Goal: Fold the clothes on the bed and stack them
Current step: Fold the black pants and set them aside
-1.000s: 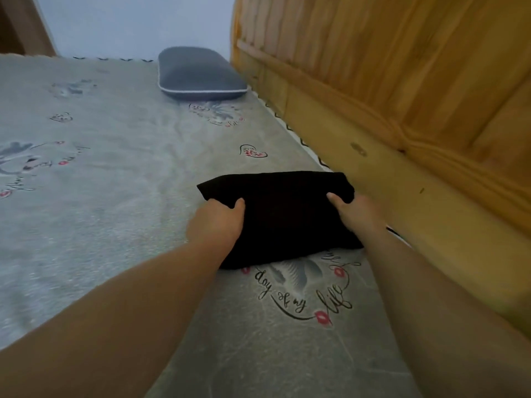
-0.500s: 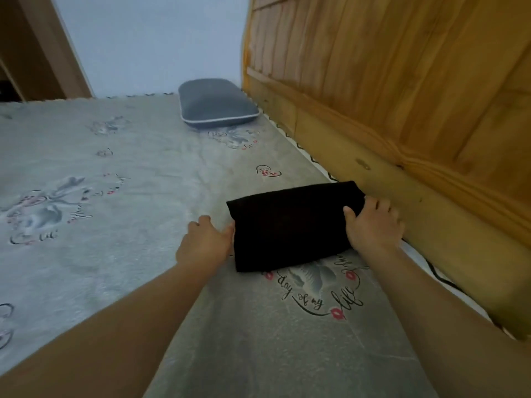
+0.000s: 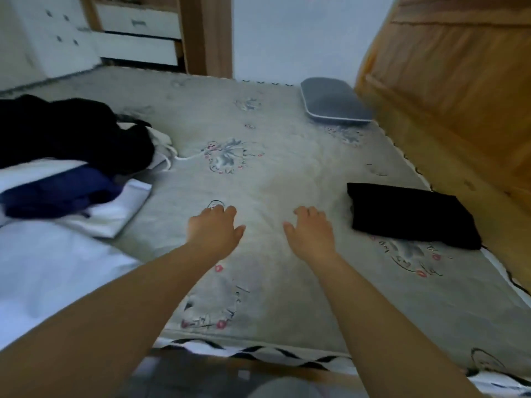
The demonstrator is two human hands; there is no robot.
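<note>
A folded black garment [image 3: 411, 215] lies flat on the grey printed bed cover [image 3: 281, 173] at the right, close to the wooden headboard. My left hand [image 3: 214, 229] and my right hand [image 3: 310, 231] hover over the bare middle of the bed with relaxed fingers, holding nothing. The right hand is a short way left of the folded garment and apart from it. At the left lies a loose heap of clothes: a black piece [image 3: 71, 133], a dark blue piece [image 3: 57, 193] and white fabric [image 3: 115, 216].
A grey pillow [image 3: 333, 103] sits at the far right corner beside the wooden headboard [image 3: 448, 90]. White bedding [image 3: 48, 271] covers the near left. White drawers [image 3: 138, 33] and a wooden post [image 3: 207, 33] stand beyond the bed.
Both hands have let go of the folded black garment and moved left over the bed. The view has swung left, bringing the heap of unfolded clothes into sight.
</note>
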